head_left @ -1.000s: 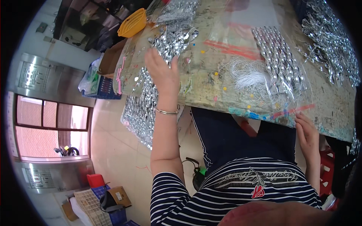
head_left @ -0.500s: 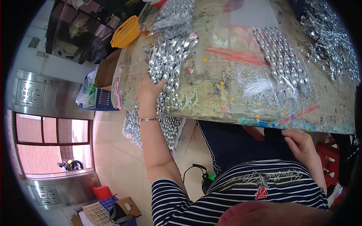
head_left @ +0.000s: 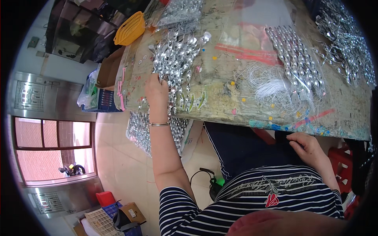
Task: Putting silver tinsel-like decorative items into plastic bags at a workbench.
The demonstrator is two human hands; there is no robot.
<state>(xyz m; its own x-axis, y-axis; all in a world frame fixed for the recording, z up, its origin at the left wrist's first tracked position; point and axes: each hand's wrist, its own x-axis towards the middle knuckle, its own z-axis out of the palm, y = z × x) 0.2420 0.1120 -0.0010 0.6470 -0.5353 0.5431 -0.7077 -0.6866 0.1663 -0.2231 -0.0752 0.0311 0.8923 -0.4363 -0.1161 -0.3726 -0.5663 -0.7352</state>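
Observation:
My left hand [head_left: 158, 94] has its fingers curled in at the left edge of a pile of shiny twisted silver strips [head_left: 177, 55], pinching some of them; its fingertips are partly hidden. Some strip ends hang past the table's near edge. Beneath, a bag of similar silver strips [head_left: 138, 131] shows below the tabletop. My right hand [head_left: 311, 148] rests by my lap below the table edge, thumb apart from loosely bent fingers, with nothing visible in it.
On the worn table [head_left: 220, 88] lie a tangle of white string [head_left: 267, 84], silver strips in a clear bag [head_left: 295, 63] and another silver heap [head_left: 344, 39]. A yellow basket [head_left: 130, 29] stands at the far left, a blue crate [head_left: 105, 101] beside the table, a red stool [head_left: 340, 163] at right.
My left hand has gone from spread, thumb out over the strips, to curled at their left edge. The pile's strips have shifted slightly. My right hand moved a little left.

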